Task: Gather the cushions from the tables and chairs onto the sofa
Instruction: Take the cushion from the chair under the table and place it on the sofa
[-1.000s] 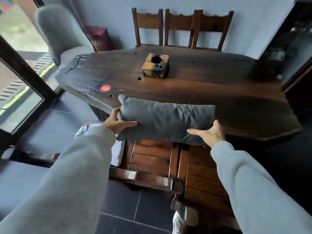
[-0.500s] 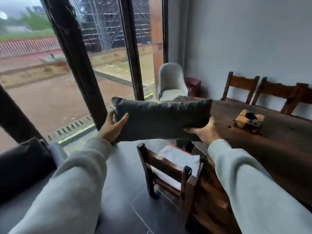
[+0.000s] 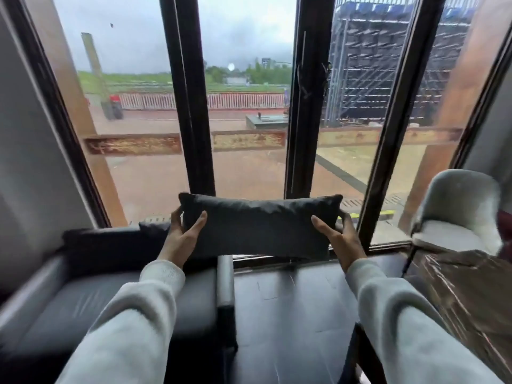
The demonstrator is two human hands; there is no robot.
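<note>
I hold a dark grey oblong cushion [image 3: 259,227] level in the air in front of the window. My left hand [image 3: 182,234] grips its left end and my right hand [image 3: 336,235] grips its right end. Below and to the left lies the dark leather sofa [image 3: 83,300], its armrest [image 3: 225,284] running under the cushion's middle. Another dark cushion [image 3: 153,227] leans at the sofa's back, partly hidden by my left hand.
Tall dark window frames [image 3: 300,106] stand straight ahead. A pale grey upholstered chair [image 3: 460,214] sits at the right by the glass. The dark wooden table's end [image 3: 471,289] shows at the lower right. Dark tiled floor [image 3: 291,314] lies between sofa and table.
I have turned left from the table to face the window and sofa, carrying the cushion with both hands. The table and wooden chairs have slid out of view to the right.
</note>
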